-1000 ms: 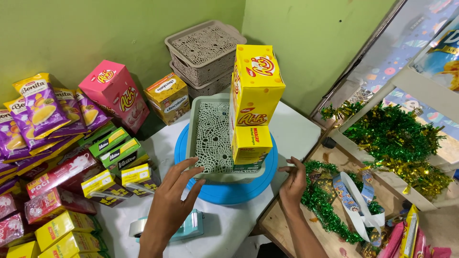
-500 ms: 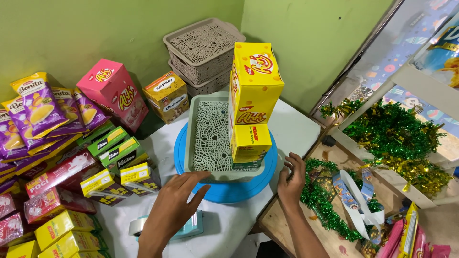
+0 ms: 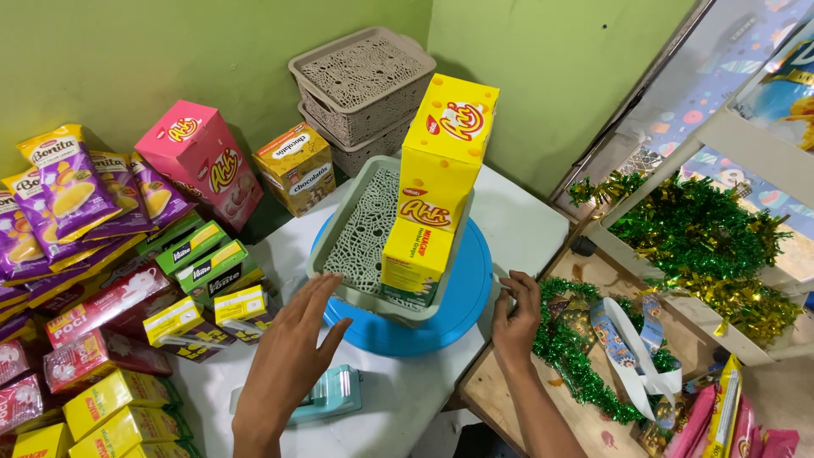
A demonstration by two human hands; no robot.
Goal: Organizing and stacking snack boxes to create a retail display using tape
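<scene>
Green-walled table: keep your open left hand (image 3: 292, 356) before the grey lattice plastic basket (image 3: 366, 233), open right hand (image 3: 515, 318) steadying the round blue plastic turntable (image 3: 462, 293) gently.

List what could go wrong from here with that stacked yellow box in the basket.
1. The tall yellow box stands on a smaller yellow box inside the grey basket, which looks tilted; a nudge might topple the stack.
2. The basket sits on a blue round tray near the table's edge; it may slide.
3. Neither the left hand nor the right hand grips anything, so nothing steadies it.
</scene>
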